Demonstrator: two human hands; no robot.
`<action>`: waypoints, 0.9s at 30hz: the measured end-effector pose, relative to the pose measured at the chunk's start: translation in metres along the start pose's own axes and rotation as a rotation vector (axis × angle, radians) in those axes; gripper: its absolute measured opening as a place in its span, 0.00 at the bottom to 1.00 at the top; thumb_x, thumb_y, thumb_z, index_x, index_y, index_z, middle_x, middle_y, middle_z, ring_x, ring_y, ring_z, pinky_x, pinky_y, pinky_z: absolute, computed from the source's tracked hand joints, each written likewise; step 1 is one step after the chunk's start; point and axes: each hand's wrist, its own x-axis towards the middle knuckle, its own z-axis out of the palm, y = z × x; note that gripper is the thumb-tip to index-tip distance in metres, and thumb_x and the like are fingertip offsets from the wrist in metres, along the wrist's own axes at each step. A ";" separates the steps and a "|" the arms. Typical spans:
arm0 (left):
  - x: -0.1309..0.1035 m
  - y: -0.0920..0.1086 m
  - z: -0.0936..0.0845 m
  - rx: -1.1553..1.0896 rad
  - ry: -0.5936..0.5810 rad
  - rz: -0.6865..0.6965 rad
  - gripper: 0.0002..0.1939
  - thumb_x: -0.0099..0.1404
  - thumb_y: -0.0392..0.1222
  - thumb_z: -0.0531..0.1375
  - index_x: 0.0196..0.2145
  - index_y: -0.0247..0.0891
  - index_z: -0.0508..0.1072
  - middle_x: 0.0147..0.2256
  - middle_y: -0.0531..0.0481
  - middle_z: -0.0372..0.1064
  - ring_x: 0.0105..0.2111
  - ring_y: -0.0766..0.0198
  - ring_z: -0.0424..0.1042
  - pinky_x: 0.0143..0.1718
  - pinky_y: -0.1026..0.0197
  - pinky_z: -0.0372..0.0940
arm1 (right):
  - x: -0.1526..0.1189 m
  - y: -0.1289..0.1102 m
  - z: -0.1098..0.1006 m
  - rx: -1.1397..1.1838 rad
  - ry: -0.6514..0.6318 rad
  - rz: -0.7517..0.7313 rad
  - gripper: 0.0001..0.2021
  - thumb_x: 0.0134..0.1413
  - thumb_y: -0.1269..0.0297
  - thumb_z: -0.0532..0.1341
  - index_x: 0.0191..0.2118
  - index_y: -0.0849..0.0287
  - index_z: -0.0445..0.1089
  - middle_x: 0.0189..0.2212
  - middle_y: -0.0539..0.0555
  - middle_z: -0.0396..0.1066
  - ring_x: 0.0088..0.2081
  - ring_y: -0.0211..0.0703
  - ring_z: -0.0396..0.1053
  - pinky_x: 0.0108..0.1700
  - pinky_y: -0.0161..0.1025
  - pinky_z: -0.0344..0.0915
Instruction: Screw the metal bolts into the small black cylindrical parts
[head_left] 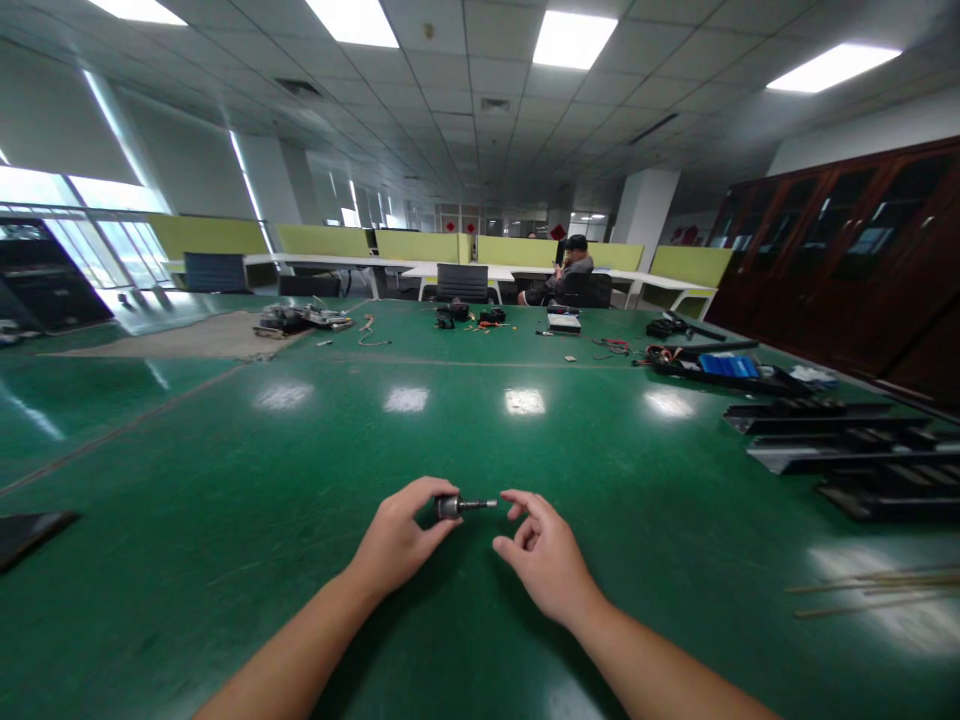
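Note:
Between the thumb and fingers of my left hand [405, 530] is a small metal cylindrical part with a thin shaft [451, 507], perhaps a little motor; its exact kind is unclear. The thick body sits in the grip, and the shaft points right, roughly level, over the green tabletop [315, 580]. Close to the shaft's tip is my right hand [544, 560], with thumb and forefinger apart and the other fingers curled. Nothing shows between its fingers, and a small gap parts them from the tip.
Black metal rails [847, 450] and thin rods [877, 590] lie at the right. A black tray with a blue item [727, 365] stands behind them. Tools [491, 317] and loose parts [296, 318] lie along the far side. A person [574, 270] sits beyond the table.

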 end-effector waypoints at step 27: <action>-0.007 0.003 0.014 -0.083 -0.181 0.161 0.15 0.64 0.41 0.64 0.49 0.47 0.73 0.46 0.51 0.74 0.47 0.61 0.71 0.51 0.56 0.65 | -0.002 -0.011 0.002 -0.173 -0.082 -0.077 0.04 0.53 0.66 0.67 0.37 0.56 0.79 0.32 0.51 0.72 0.34 0.41 0.69 0.36 0.36 0.62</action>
